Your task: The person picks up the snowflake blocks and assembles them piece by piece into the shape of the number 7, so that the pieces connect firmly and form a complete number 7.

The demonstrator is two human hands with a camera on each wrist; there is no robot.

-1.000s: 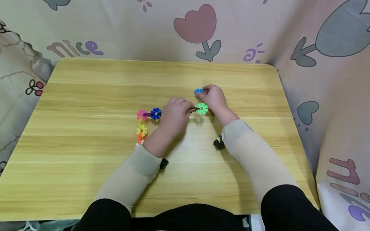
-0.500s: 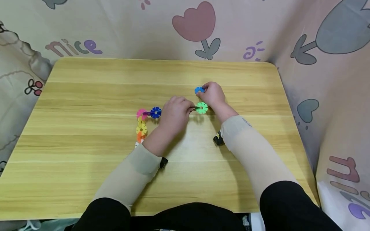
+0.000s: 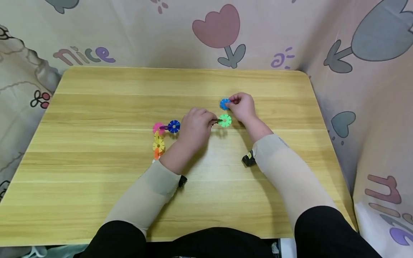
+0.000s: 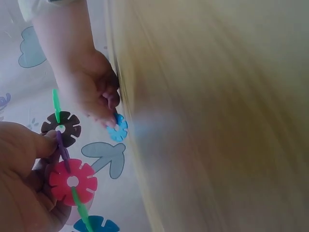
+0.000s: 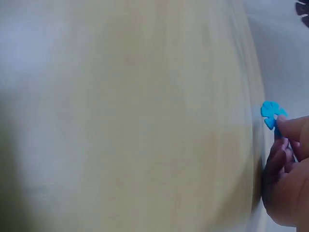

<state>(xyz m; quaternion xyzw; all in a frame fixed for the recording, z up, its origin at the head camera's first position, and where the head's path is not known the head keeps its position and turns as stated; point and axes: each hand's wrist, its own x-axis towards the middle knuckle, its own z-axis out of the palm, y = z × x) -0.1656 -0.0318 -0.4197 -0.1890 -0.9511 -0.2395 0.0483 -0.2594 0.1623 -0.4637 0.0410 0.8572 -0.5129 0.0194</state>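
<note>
My left hand [image 3: 195,129] pinches a chain of notched plastic snowflake discs near its right end. In the left wrist view its thumb is at a purple disc [image 4: 63,147], between a brown disc [image 4: 72,130] and a pinkish-red disc [image 4: 86,180]. A bright green disc [image 3: 227,123] ends the chain, face toward the head camera. Left of the hand the chain shows a dark blue disc [image 3: 172,128], a pink disc [image 3: 156,126], yellow discs [image 3: 157,148] and an orange disc [image 3: 156,153]. My right hand [image 3: 243,107] pinches a light blue disc [image 3: 222,104] by its edge, just beyond the green one.
The chain bends toward me on the left and its near end passes behind the left forearm. Under both hands lies a wood-grain table [image 3: 96,200]. A printed cloth [image 3: 145,32] hangs along its back and sides.
My right hand has shifted slightly to the right with the light blue disc, which now shows more of its face. The left hand and the chain stay in place.
</note>
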